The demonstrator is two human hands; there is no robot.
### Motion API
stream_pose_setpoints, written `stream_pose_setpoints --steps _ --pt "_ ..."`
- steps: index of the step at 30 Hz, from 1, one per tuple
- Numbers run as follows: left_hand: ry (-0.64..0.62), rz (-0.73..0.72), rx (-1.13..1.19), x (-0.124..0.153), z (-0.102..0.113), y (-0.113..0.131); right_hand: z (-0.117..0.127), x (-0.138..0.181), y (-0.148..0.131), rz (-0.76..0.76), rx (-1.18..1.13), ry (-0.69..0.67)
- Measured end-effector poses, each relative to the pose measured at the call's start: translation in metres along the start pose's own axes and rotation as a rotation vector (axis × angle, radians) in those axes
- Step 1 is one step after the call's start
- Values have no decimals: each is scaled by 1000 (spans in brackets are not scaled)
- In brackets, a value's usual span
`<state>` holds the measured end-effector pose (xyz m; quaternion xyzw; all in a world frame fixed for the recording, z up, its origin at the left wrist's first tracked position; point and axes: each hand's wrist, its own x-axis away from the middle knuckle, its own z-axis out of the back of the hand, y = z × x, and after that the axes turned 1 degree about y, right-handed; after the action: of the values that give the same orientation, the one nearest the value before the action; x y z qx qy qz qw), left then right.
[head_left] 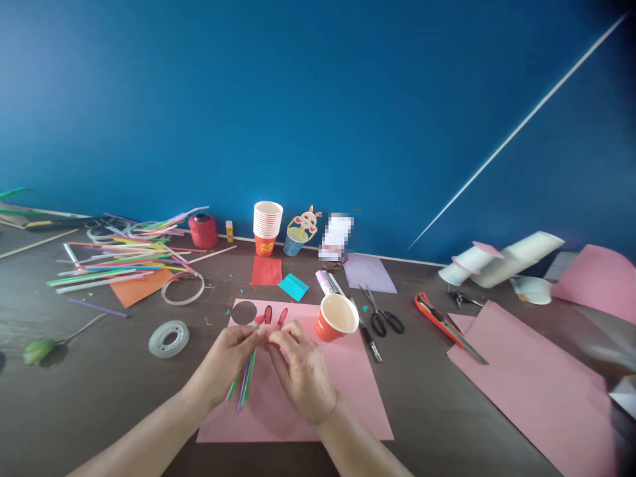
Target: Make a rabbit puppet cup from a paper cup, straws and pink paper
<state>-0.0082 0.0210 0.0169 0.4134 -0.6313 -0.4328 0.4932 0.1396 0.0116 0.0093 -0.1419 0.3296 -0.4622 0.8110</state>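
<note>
My left hand (227, 363) and my right hand (303, 371) meet over a pink sheet of paper (348, 411), thumbs and fingertips pinched together. What sits between the fingertips is mostly hidden. Just beyond them show two pink ear shapes with dark red outlines (268, 314). Green and purple straws (244, 381) slant down beside my left fingers; whether that hand grips them I cannot tell. A dark round hole (245, 313) is cut in the sheet's far left corner. To the right of my right hand stands an orange-red paper cup (328, 328) with a pale inside.
Loose straws (114, 262), a tape roll (169, 339) and a green flower bud (40, 351) lie left. Stacked cups (267, 228) and a cup with a rabbit face (295, 240) stand behind. Scissors (380, 315), a box cutter (447, 328) and pink paper (536, 384) lie right.
</note>
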Motion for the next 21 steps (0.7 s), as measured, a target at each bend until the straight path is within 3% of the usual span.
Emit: stream_pose_setpoints --steps 21 --pt "-17 29 24 -4 3 -8 0 1 1 -26 -67 31"
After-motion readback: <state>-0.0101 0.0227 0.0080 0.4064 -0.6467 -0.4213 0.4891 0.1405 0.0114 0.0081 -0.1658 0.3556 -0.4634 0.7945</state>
